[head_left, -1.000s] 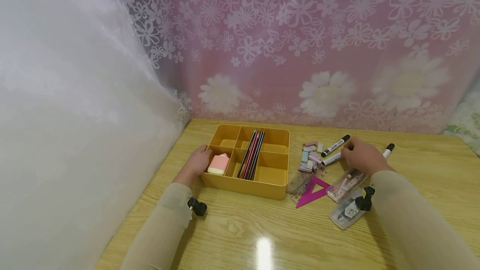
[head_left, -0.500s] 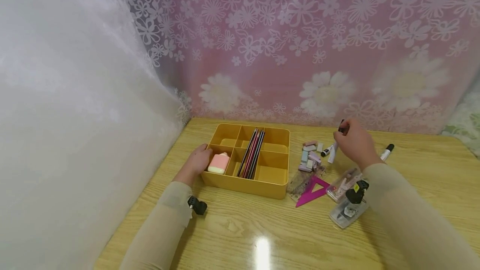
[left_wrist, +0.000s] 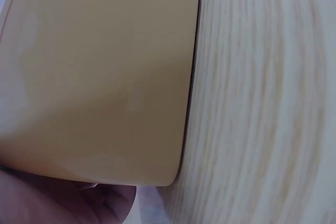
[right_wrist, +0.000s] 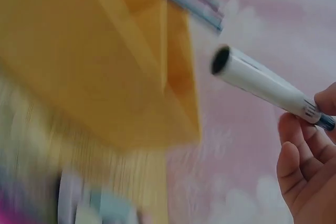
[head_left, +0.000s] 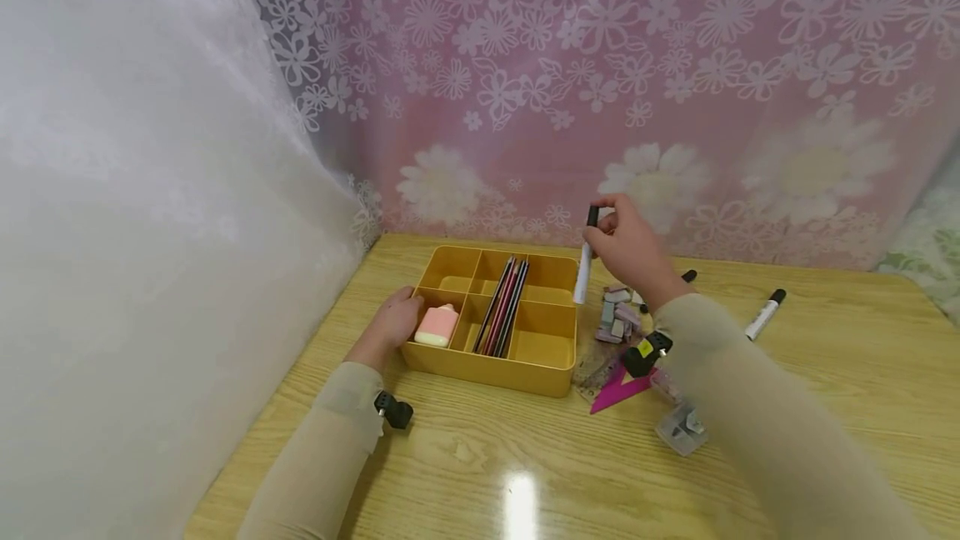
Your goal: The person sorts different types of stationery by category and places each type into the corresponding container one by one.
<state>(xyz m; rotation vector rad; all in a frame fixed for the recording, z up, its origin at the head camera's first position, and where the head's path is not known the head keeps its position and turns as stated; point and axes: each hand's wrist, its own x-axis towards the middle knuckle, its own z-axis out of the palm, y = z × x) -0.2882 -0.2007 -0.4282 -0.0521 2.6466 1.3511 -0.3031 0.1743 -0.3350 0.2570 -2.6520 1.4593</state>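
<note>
My right hand (head_left: 628,244) pinches a marker (head_left: 582,272) near its black cap. The white barrel slants downward and overlaps the box's right rear edge in the head view. In the right wrist view the marker (right_wrist: 262,85) points its dark round end toward the box. A yellow divided organizer box (head_left: 487,371) stands on the table. My left hand (head_left: 392,322) grips its left side wall, its fingers partly hidden. Colored pencils (head_left: 501,307) lean in the middle compartments, and a pink-and-cream bottle (head_left: 437,327) lies in the front left one.
Right of the box lie several small erasers (head_left: 619,315), a magenta set square (head_left: 618,390) and a clear case (head_left: 682,430). Another marker (head_left: 765,315) lies farther right; one more (head_left: 688,276) is mostly behind the right arm. A floral curtain (head_left: 480,107) hangs behind the table.
My right hand has lifted the marker off the table and carried it left to the box's right rear edge. My left hand has stayed at the box.
</note>
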